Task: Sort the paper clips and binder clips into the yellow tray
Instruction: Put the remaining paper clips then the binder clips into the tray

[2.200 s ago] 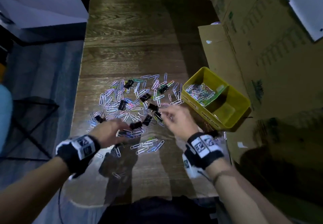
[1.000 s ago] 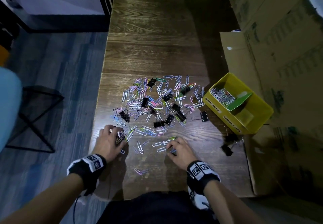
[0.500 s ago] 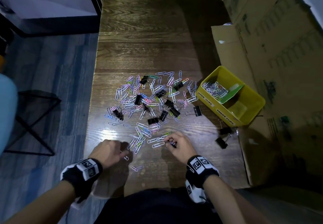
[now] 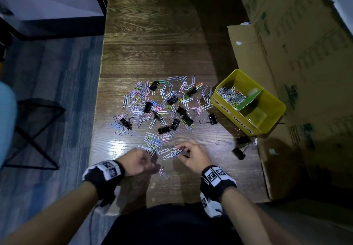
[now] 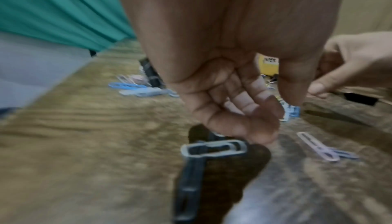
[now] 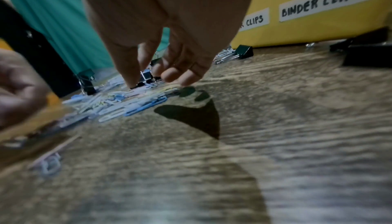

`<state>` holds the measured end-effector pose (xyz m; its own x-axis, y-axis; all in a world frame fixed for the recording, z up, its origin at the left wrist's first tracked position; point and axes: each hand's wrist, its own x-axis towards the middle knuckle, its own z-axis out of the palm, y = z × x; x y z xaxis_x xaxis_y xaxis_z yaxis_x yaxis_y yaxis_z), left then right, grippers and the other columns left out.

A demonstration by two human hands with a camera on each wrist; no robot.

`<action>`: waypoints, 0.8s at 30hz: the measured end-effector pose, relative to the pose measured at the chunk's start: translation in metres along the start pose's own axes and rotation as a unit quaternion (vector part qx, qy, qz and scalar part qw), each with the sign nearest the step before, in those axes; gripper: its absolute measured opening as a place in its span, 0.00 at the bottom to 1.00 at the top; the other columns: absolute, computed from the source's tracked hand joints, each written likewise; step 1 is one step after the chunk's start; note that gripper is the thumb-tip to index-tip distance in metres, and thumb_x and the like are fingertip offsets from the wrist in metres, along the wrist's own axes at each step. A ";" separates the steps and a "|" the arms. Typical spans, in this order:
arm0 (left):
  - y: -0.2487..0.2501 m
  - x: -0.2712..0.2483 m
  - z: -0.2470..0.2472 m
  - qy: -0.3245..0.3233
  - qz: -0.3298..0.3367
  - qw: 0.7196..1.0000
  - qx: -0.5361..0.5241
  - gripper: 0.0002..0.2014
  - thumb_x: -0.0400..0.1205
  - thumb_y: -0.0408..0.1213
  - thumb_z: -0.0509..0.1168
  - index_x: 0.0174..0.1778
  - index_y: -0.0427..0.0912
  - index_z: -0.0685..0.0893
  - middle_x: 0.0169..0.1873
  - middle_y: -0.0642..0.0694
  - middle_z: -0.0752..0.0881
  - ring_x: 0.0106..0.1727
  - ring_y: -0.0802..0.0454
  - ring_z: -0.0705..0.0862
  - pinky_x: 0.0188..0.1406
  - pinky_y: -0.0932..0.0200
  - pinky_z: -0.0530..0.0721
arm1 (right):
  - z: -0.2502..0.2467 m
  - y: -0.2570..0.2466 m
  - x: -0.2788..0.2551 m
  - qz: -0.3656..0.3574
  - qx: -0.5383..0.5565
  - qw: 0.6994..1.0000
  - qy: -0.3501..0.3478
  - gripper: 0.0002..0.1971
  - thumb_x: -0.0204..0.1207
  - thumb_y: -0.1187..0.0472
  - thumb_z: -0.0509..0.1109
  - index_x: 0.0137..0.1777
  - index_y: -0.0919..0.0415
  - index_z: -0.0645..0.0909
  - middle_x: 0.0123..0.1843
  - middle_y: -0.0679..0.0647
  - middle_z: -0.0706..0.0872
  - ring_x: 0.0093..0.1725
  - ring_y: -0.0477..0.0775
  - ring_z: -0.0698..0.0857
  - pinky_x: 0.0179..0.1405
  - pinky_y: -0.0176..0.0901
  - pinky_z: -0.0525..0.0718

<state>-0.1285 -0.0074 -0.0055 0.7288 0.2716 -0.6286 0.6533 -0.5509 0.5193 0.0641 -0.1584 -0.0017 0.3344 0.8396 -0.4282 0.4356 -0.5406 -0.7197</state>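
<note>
Left hand [image 4: 138, 160] grip curled, contents unclear; right hand [image 4: 193, 156] grip fingertips on paper clips [image 4: 171, 152] left of yellow tray [image 4: 275, 103].

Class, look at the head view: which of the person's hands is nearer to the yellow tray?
The right hand. It is beside the near paper clips, with the yellow tray further off to its right. The left hand is further left.
</note>
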 end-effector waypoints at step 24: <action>0.016 0.008 0.007 0.123 -0.103 0.981 0.112 0.37 0.68 0.54 0.74 0.72 0.58 0.66 0.67 0.45 0.68 0.64 0.43 0.74 0.58 0.46 0.81 | 0.043 -0.021 0.000 -0.008 -0.274 0.960 -0.061 0.56 0.61 0.40 0.79 0.82 0.56 0.51 0.72 0.61 0.62 0.73 0.62 0.63 0.70 0.55 0.73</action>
<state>-0.1136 -0.0198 -0.0063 0.6312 0.5628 -0.5337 0.7507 -0.6164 0.2379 0.0187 -0.1444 -0.0103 0.2386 0.8298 -0.5044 0.8255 -0.4469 -0.3447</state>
